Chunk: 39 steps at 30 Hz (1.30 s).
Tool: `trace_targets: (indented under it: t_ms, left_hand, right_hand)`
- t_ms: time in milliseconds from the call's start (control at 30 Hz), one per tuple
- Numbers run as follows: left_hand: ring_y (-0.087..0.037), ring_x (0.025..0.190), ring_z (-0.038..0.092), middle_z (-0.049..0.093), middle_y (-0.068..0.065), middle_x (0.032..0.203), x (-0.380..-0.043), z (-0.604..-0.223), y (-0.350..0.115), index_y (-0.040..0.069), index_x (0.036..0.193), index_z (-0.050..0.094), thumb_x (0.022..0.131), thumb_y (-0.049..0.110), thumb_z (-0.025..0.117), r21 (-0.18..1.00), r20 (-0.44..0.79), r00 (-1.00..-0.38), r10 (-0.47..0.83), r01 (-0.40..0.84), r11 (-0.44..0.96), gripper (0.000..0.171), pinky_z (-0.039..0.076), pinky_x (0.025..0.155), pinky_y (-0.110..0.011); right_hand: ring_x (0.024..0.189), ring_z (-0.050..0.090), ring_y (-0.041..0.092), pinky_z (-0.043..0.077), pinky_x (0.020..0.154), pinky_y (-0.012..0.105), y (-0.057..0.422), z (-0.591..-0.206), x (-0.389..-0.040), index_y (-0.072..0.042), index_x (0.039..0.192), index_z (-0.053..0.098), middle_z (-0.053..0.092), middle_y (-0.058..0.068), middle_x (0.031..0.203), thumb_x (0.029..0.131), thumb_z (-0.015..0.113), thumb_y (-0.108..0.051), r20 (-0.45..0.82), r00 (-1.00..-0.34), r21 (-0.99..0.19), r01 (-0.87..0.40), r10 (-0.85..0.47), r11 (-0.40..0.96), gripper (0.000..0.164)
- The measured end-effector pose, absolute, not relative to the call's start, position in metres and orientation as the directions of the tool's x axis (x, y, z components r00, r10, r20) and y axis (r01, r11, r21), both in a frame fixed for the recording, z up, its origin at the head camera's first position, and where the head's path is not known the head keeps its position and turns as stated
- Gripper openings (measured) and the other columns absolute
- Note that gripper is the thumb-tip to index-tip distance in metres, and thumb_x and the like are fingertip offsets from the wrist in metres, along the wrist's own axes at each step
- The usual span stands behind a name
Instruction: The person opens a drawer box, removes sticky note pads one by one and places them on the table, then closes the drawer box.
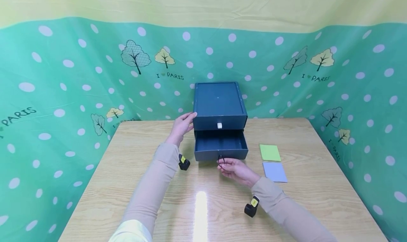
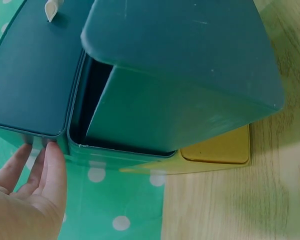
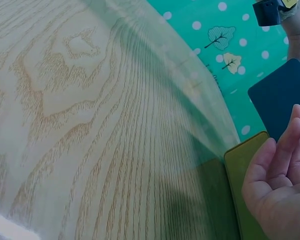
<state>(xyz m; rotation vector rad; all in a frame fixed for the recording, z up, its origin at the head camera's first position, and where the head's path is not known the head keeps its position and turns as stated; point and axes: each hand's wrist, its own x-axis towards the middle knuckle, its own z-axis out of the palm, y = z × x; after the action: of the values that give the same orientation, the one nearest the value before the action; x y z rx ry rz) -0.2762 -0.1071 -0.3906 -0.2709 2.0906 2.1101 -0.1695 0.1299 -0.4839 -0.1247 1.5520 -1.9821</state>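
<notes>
Drawer unit [image 1: 217, 99]: a boxy dark-blue cabinet with a smooth, plastic-looking skin, rounded corners and a shallow raised rim round its flat top; it stands at the centre of the head frame, near the table's far edge.
Upper drawer [image 1: 205, 123]: flush with the cabinet, its plain front bearing a small white pull tab [image 1: 219, 125].
Lower drawer [image 1: 205, 155]: pulled out below it, a rectangular tray with thin walls, just under the middle of the head frame.
Yellow section [image 2: 220, 147]: a matte block with rounded corners, beneath the blue ones, at centre right of the left wrist frame.
Left hand [image 1: 183, 126]: at the cabinet's left side, fingers nearly straight, their tips touching the side wall by the upper drawer.
Right hand [image 1: 238, 170]: before the lower drawer, thumb and fingers pinching its thin black loop [image 1: 218, 159].
Paper squares: a flat lime-green one [image 1: 270, 153] above a pale-blue one [image 1: 275, 172], right of centre in the head frame.
Table [image 1: 127, 171]: light wood with wavy grain, a glossy streak of light at bottom centre.
Backdrop [image 1: 216, 54]: softly creased green fabric with white dots and printed trees, cream along the top.
</notes>
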Motion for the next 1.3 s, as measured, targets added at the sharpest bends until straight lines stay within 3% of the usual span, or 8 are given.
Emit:
trace_targets:
  t_ms: [233, 600, 1300]
  left_hand:
    - [-0.024, 0.132, 0.044, 0.041, -0.009, 0.147, -0.274, -0.3914, -0.1071, 0.008, 0.14, 0.046, 0.091, 0.037, 0.061, 0.971, -0.238, -0.971, -0.008, -0.238, -0.017, 0.058, 0.044, 0.105, -0.034]
    - [-0.024, 0.131, 0.044, 0.042, -0.008, 0.146, -0.2754, -0.3926, -0.1072, 0.008, 0.139, 0.047, 0.091, 0.037, 0.061, 0.97, -0.242, -0.97, -0.013, -0.241, -0.017, 0.058, 0.044, 0.105, -0.034]
    - [-0.024, 0.13, 0.045, 0.042, -0.009, 0.146, -0.2754, -0.3899, -0.1063, 0.008, 0.138, 0.049, 0.091, 0.036, 0.061, 0.973, -0.23, -0.973, -0.014, -0.23, -0.019, 0.056, 0.044, 0.105, -0.034]
  right_hand:
    - [0.087, 0.063, 0.005, 0.052, 0.089, 0.025, 0.13, -0.4844, -0.1697, 0.011, 0.126, 0.048, 0.068, -0.006, 0.091, 0.098, 0.048, -0.003, -0.295, -0.812, -0.904, 0.407, -0.503, -0.127, 0.032]
    - [0.088, 0.063, 0.006, 0.051, 0.09, 0.026, 0.1293, -0.4854, -0.1718, -0.006, 0.112, 0.061, 0.069, -0.004, 0.094, 0.097, 0.049, -0.005, -0.308, -0.817, -0.889, 0.43, -0.487, -0.159, 0.018]
    - [0.084, 0.063, 0.005, 0.051, 0.086, 0.025, 0.1236, -0.4809, -0.1769, 0.002, 0.118, 0.055, 0.069, -0.004, 0.091, 0.097, 0.044, 0.001, -0.33, -0.839, -0.873, 0.445, -0.432, -0.198, 0.023]
